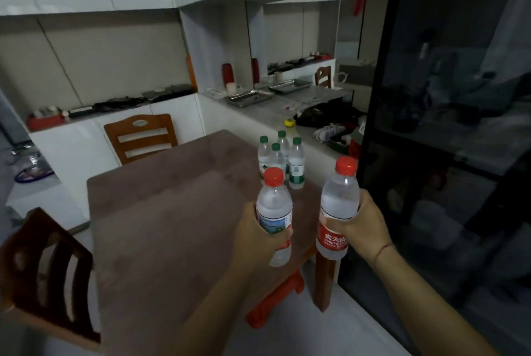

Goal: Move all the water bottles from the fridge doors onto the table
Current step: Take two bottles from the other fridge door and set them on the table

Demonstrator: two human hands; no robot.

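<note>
Each hand, left [260, 233] and right [360, 226], gripped a red-capped bottle [274, 203] [339, 197]; four green-capped bottles [283, 159] stood on the table [172, 212] just beyond.

The only print I can read is on the red-capped bottle [336, 209] in my right hand [360, 226]. Its red label [333, 239] carries white Chinese characters, 农夫山, with the rest wrapping out of sight, and beneath them small Latin capitals starting "NONGFU SP". The label on the bottle in my left hand [258, 236] shows a picture, but I can make out no words. The green-capped bottles [280, 160] near the tabletop's far right corner have green labels too blurred to read.
</note>
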